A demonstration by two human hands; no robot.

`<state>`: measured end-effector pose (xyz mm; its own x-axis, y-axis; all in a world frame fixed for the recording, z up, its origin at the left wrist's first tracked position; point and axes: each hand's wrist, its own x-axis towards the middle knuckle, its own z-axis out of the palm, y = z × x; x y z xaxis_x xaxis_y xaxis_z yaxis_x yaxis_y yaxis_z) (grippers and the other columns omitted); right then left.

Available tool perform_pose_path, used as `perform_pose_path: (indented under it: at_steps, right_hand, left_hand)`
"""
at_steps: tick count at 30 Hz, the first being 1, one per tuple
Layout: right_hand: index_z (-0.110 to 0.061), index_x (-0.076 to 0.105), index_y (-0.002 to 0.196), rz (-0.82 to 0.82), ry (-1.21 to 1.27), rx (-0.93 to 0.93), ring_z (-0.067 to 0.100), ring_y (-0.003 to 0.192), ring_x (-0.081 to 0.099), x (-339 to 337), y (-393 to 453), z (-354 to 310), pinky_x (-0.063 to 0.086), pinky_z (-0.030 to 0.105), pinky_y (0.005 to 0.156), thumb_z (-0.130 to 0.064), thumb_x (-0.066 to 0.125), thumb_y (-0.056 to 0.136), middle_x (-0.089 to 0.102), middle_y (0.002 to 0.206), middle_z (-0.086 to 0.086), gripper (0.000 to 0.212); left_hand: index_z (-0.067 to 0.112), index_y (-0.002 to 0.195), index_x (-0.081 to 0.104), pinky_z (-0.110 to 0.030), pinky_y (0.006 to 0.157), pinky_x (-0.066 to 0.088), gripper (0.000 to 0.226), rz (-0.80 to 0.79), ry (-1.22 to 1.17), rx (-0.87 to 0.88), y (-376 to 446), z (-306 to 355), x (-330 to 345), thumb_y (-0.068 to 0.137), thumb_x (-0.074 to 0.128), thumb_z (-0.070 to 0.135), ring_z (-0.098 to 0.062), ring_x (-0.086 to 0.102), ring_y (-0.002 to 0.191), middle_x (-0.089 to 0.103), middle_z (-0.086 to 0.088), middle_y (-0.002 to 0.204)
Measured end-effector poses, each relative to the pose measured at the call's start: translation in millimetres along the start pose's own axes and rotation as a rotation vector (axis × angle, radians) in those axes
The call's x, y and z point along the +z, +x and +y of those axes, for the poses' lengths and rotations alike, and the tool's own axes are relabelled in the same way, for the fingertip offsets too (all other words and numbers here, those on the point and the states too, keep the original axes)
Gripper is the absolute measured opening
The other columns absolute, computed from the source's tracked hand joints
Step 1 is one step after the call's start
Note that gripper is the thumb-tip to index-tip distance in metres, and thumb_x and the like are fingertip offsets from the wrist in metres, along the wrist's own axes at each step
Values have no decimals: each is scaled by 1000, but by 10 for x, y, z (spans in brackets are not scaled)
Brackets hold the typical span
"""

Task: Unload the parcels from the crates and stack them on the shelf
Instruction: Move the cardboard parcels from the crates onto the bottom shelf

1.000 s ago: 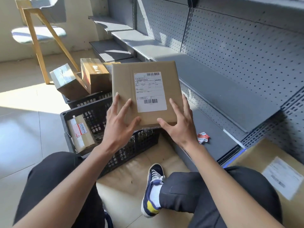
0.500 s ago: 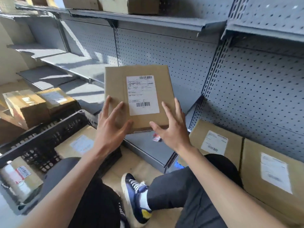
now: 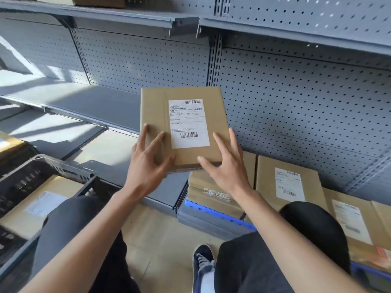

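Head view shows you holding a flat cardboard parcel (image 3: 186, 125) up in front of the grey perforated back panel (image 3: 296, 98) of the shelf unit, its white shipping label (image 3: 188, 123) facing you. Your left hand (image 3: 148, 163) grips the lower left corner with fingers spread over the face, and your right hand (image 3: 227, 166) clamps the lower right edge, thumb on the front. Below the parcel, other labelled parcels (image 3: 289, 185) lie on the bottom shelf (image 3: 213, 218) at your right. A black plastic crate (image 3: 63, 168) stands at your left with a flat parcel (image 3: 40, 206) inside it. Your knees and one shoe (image 3: 203, 261) show below.
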<state>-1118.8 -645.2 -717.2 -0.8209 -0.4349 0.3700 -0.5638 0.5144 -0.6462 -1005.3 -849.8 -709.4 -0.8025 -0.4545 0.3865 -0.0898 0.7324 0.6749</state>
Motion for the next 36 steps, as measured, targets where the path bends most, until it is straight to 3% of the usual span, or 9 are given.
perform_pose_path:
  at_steps: [3,6,9,15,25,30,36]
  right_hand:
    - [-37,34,154,14,-26,53,16,154,6,-211,-55,174,25,40,118,-61,66,85,-8,167,-14,80]
    - [-37,32,155,39,-52,87,14,153,5,-427,-142,343,23,38,118,-62,64,86,-9,167,-14,80]
    - [-37,30,155,60,-107,144,14,153,3,-655,-220,500,25,39,117,-64,63,86,-10,167,-14,81]
    - [-39,24,156,51,-206,313,19,154,2,-1166,-470,818,27,49,118,-68,59,86,-15,165,-18,84]
    - [-36,21,158,64,-284,535,26,155,1,-1996,-987,1402,19,48,121,-66,64,85,-16,167,-3,89]
    - [-33,26,158,123,-285,608,23,155,4,-2388,-1235,1695,19,40,120,-52,61,94,-11,168,2,75]
    - [-34,33,154,263,-320,669,30,153,11,-2734,-1501,2225,25,45,118,-54,59,95,0,169,3,68]
  left_hand:
    - [34,153,41,-46,122,26,69,-48,-18,27,34,151,208,91,69,46,-21,18,153,4,12,169]
    - [36,153,40,-56,115,36,71,-106,-56,62,93,299,431,90,65,56,-21,17,153,1,18,168]
    - [33,154,41,-52,121,29,76,-142,-70,113,145,467,687,86,58,62,-21,15,155,2,15,169]
    - [34,153,42,-54,120,31,72,-288,-153,190,181,803,1259,89,61,62,-24,19,153,2,17,168]
    - [32,156,37,-48,124,24,68,-462,-205,300,-126,1581,2187,96,58,56,-24,11,155,-5,12,169]
    - [29,159,28,-49,125,19,68,-579,-186,358,-275,1960,2648,101,51,53,-28,5,156,-13,11,169]
    - [22,160,28,-50,126,15,69,-676,-203,457,-437,2342,3219,101,54,46,-30,1,156,-15,4,169]
